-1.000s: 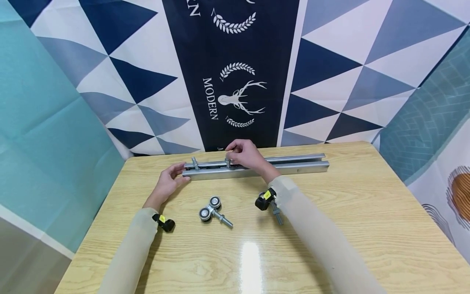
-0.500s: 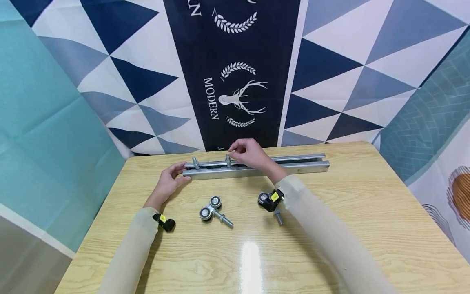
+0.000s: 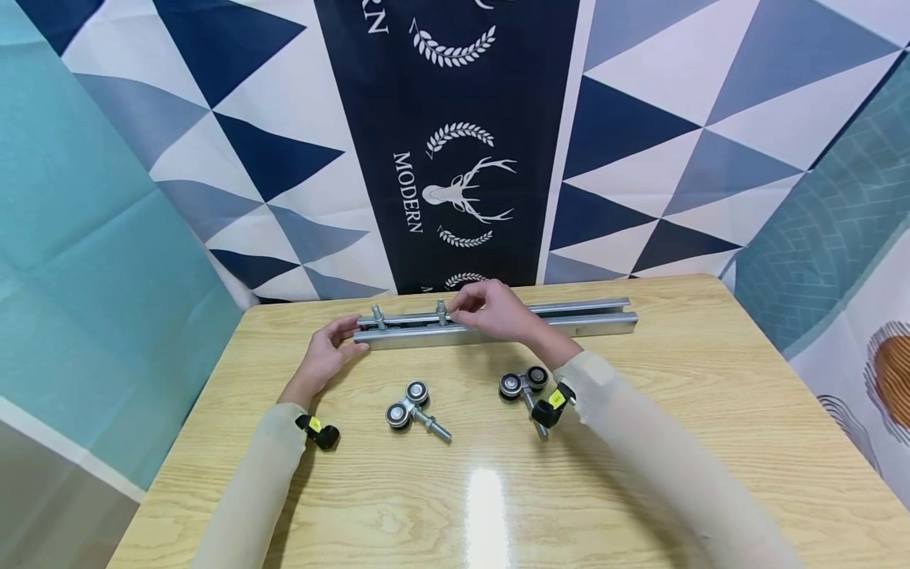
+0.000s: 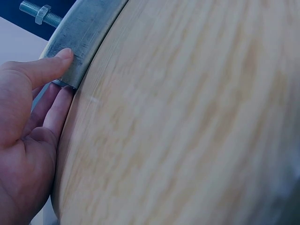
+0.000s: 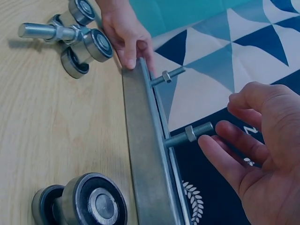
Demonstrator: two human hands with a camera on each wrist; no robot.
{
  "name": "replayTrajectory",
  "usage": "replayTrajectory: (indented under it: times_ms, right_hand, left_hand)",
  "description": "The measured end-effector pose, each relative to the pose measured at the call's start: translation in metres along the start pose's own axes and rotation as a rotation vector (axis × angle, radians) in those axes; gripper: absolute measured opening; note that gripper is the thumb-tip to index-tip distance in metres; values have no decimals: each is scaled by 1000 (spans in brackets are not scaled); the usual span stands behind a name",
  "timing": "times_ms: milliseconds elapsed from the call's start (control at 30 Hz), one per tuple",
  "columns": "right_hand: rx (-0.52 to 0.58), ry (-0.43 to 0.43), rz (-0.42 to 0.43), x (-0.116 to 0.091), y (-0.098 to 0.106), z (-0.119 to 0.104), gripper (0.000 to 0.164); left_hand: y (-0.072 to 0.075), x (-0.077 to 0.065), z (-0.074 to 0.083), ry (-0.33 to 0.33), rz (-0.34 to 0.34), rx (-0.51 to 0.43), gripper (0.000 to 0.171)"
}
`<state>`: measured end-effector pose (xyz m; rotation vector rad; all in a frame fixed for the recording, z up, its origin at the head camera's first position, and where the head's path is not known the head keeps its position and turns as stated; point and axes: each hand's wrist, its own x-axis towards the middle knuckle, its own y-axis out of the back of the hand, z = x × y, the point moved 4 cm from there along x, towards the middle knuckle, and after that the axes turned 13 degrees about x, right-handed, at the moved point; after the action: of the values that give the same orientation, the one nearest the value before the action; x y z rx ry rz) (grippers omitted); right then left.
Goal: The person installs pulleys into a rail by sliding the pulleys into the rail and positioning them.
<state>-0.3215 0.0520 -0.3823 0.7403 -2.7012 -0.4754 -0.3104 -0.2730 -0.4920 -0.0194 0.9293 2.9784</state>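
Note:
A steel channel track (image 3: 426,338) lies along the back of the table, its slot facing up. Its left end is gripped by my left hand (image 3: 329,349); in the left wrist view the thumb (image 4: 63,54) presses the side while fingers reach round the end. Two threaded bolts with nuts rise from the slot: one bolt (image 3: 378,316) near that end, another bolt (image 3: 441,312) farther right. Just right of the second bolt is my right hand (image 3: 490,310), fingers loosely bent and holding nothing. In the right wrist view its fingertips are close beside that bolt (image 5: 190,134); whether they touch is unclear.
Two roller trolleys lie on the wooden table (image 3: 341,490) in front of the track. The left trolley (image 3: 411,407) has its bolt pointing to the front right. The right trolley (image 3: 522,385) is partly hidden by the wrist camera. A patterned cloth (image 3: 455,142) hangs behind.
My right hand has let go of the second bolt and shifted slightly right, uncovering the bolt's top and more of the right trolley. My left hand has kept its place on the track.

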Motion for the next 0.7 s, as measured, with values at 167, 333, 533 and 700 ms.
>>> replayTrajectory:
  times_ms: [167,333,533,700]
  right_hand:
    - [-23,45,-56,-6,-2,-6,9]
    - [-33,99,-129,-14,-1,-9,10]
    - [-45,131,-219,-24,3,-8,18]
    - [-66,137,-302,-33,8,-10,18]
  left_hand:
    - [-1,0,1,5,1,-11,64]
    - [-2,0,1,-2,-3,-15,64]
    - [-1,1,0,-9,3,3,64]
    - [-1,1,0,-1,3,-12,64]
